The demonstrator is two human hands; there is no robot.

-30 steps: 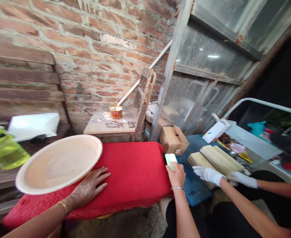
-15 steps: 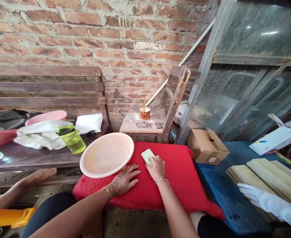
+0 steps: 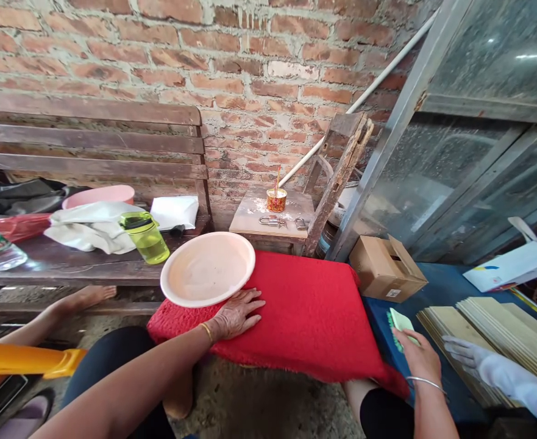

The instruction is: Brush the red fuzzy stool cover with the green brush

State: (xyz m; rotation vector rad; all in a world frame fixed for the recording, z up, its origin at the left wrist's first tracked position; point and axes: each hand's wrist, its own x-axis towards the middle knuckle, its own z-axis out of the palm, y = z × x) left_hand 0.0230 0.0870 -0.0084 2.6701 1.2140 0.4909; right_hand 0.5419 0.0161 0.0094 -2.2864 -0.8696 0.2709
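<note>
My left hand (image 3: 238,315) lies flat with fingers spread on a red fuzzy cloth (image 3: 309,311) covering a low table or stool. Its fingers rest just below the rim of a pale pink basin (image 3: 208,292), which stands on the cloth's left end. Off to the right, past the cloth's edge, my right hand (image 3: 419,353) grips a light green scrub brush (image 3: 400,323). The brush is tilted, its green bristles facing left, over a blue surface (image 3: 382,329).
Flat pale slats (image 3: 451,323) are stacked at right, with a white glove (image 3: 501,372) over them. Behind stands a cardboard box (image 3: 387,268). A green bottle (image 3: 144,238) is on the wooden bench (image 3: 89,268); a bare foot (image 3: 92,296) shows below it.
My right hand has lifted the scrub brush from the red cloth and carried it right, over the blue surface. My left hand stays on the cloth. The view has shifted slightly.
</note>
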